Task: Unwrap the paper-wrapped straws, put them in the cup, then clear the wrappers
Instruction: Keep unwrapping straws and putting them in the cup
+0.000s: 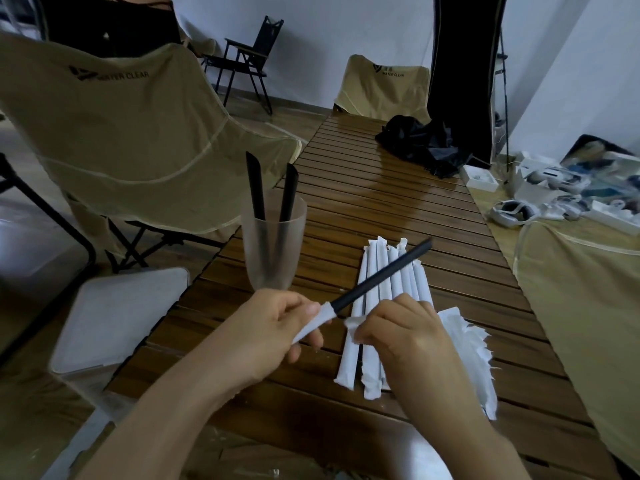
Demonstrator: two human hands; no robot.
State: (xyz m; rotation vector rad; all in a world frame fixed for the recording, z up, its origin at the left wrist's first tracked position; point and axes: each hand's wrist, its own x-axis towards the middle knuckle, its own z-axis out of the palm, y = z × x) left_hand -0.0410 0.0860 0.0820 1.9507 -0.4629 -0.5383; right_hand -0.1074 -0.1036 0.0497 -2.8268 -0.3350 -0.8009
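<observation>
Chair (138,109) back reads "WATER CLEAR"; left hand (273,327) pinching half-unwrapped straw (381,275)

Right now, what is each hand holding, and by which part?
The left hand pinches the black straw by its lower end, which is in its wrapper. The right hand grips a torn wrapper piece.

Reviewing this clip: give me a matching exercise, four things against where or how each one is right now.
1. black straws
2. wrapped straws
3. left hand
4. black bag

A. pinching a straw's last bit of wrapper
B. far end of the table
C. standing in the cup
D. lying side by side on the table

Pairs: 1-C, 2-D, 3-A, 4-B
</observation>
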